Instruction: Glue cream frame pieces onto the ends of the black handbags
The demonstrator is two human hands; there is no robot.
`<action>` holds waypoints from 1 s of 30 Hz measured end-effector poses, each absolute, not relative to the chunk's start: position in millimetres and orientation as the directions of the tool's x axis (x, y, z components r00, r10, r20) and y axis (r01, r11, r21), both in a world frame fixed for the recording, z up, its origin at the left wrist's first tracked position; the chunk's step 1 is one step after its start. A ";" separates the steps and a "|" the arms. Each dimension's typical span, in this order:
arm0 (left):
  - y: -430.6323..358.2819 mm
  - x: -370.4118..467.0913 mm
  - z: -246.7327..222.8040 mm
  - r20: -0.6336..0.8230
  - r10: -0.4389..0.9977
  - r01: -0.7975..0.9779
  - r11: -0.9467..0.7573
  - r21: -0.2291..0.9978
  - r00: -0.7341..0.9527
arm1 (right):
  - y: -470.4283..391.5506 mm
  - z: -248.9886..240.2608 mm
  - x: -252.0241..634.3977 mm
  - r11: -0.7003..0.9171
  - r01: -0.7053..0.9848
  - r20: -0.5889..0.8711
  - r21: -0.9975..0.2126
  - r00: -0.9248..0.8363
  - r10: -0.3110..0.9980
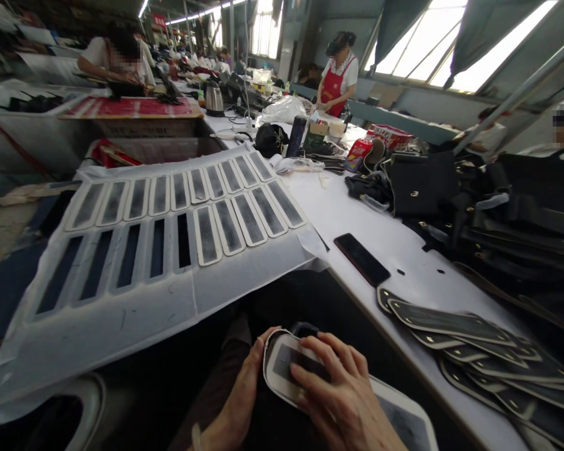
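Observation:
Low in the head view, a long round-ended panel point(282, 371) with a pale border and a dark grey middle strip lies over my lap. My left hand point(239, 391) is closed on its near-left rounded end, fingers along the rim. Spread over the top face, my right hand point(341, 391) presses bent fingertips against the grey strip; its thumb is hidden. The panel runs on beneath this hand to the lower right. A dark curved piece point(304, 328) shows just behind the held end.
A translucent sheet point(160, 316) carries two rows of similar strips. On the white table point(319, 207) are a phone point(361, 258), a pile of dark panels with metal studs point(455, 322) and black bags point(423, 181). Co-workers stand farther back, one in a red apron point(333, 84).

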State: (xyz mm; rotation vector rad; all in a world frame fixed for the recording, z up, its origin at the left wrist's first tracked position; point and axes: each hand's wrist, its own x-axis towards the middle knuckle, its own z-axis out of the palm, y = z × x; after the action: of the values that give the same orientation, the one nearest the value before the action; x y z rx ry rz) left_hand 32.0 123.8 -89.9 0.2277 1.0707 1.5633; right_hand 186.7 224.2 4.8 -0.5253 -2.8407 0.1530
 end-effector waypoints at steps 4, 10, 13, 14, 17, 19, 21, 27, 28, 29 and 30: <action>123.1 32.3 -90.4 -0.399 0.867 -0.688 0.095 0.720 -0.298 | 228.3 0.7 194.3 0.951 0.293 0.298 -0.099 -0.903 0.309; 120.9 30.7 -86.7 -0.406 0.873 -0.693 0.118 0.712 -0.269 | 230.4 6.9 192.9 0.905 0.375 0.362 -0.200 -0.830 0.424; 120.6 30.9 -85.5 -0.400 0.878 -0.736 0.085 0.672 -0.264 | 228.6 -1.5 185.8 0.897 0.384 0.215 -0.218 -0.878 0.428; 120.7 31.1 -85.4 -0.397 0.878 -0.746 0.072 0.663 -0.269 | 228.2 -5.1 184.0 0.886 0.394 0.146 -0.245 -0.888 0.435; 120.7 31.6 -86.6 -0.395 0.873 -0.735 0.063 0.675 -0.288 | 228.4 -10.6 181.2 0.805 0.470 -0.063 -0.364 -0.874 0.482; 120.9 31.6 -88.8 -0.403 0.867 -0.729 0.071 0.681 -0.292 | 229.1 -7.3 179.8 0.743 0.523 -0.155 -0.418 -0.847 0.509; 121.5 31.1 -90.7 -0.410 0.868 -0.743 0.076 0.665 -0.278 | 229.4 -0.1 177.7 0.715 0.540 -0.190 -0.444 -0.836 0.514; 123.1 24.9 -80.1 -0.379 0.900 -0.781 0.075 0.620 -0.215 | 230.1 5.7 178.1 0.688 0.511 -0.132 -0.515 -0.840 0.526; 123.1 23.5 -75.7 -0.386 0.904 -0.798 0.091 0.596 -0.184 | 230.0 2.3 179.8 0.673 0.499 -0.110 -0.545 -0.839 0.533; 123.1 22.2 -71.1 -0.393 0.906 -0.811 0.107 0.576 -0.159 | 229.8 -1.4 181.3 0.661 0.483 -0.086 -0.574 -0.838 0.539; 123.3 20.9 -66.4 -0.398 0.906 -0.815 0.122 0.566 -0.141 | 229.3 -4.8 182.4 0.652 0.467 -0.061 -0.597 -0.837 0.544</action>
State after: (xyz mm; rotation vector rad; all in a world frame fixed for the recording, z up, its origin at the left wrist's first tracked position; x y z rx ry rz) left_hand 20.9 123.3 -66.4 0.1403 0.8345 1.4969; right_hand 182.4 229.3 -4.8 -0.8428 -2.7417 0.9375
